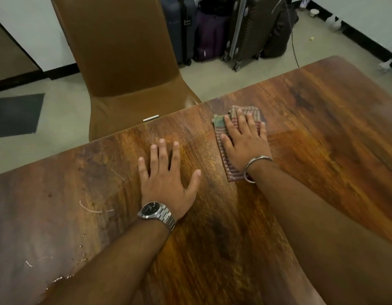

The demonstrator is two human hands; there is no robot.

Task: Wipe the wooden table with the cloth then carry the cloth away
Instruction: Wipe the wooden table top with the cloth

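Note:
The wooden table [322,133] fills the lower part of the head view, its top scratched and worn pale at the left. A folded red-and-white striped cloth [229,167] with a green patch lies near the table's far edge. My right hand [245,139], a metal bangle on its wrist, presses flat on the cloth with the fingers spread. My left hand [166,179], with a steel watch on the wrist, rests palm down on the bare wood to the left of the cloth, fingers apart and holding nothing.
A brown chair [124,62] stands against the table's far edge. A small white stick [151,118] lies at that edge. Several suitcases [234,29] line the back wall. A dark mat [14,115] lies on the floor at left.

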